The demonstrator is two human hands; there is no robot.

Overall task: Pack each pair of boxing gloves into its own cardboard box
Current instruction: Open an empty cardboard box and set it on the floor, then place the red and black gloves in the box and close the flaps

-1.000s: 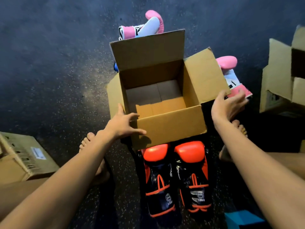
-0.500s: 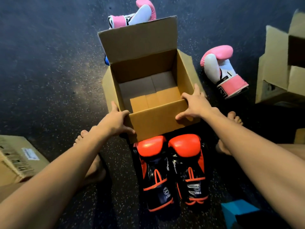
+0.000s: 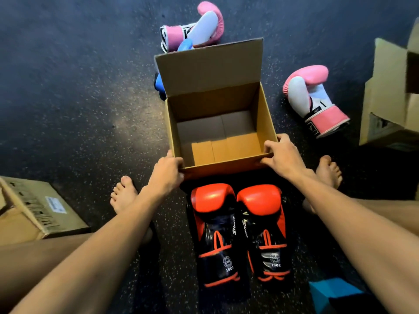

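Note:
An open, empty cardboard box (image 3: pixel 208 69) stands on the dark floor in front of me, its far flap upright. My left hand (image 3: pixel 166 175) grips the near left corner of the box, and my right hand (image 3: pixel 284 155) grips the near right corner. A pair of red and black boxing gloves (image 3: pixel 238 232) lies side by side just below the box, between my arms. One pink and white glove (image 3: pixel 315 100) lies to the right of the box. Another pink glove (image 3: pixel 195 28) lies behind it, beside a partly hidden blue glove (image 3: pixel 159 83).
A closed cardboard box (image 3: pixel 38 209) sits at the left edge by my left foot (image 3: pixel 123 197). Another open box (image 3: pixel 392 94) stands at the right edge. A blue object (image 3: pixel 333 291) lies at the bottom right. My right foot (image 3: pixel 328 171) is beside the box.
The box's right side flap and near flap have been folded down out of sight. My right hand moved from that flap to the near right corner. The box now sits upright.

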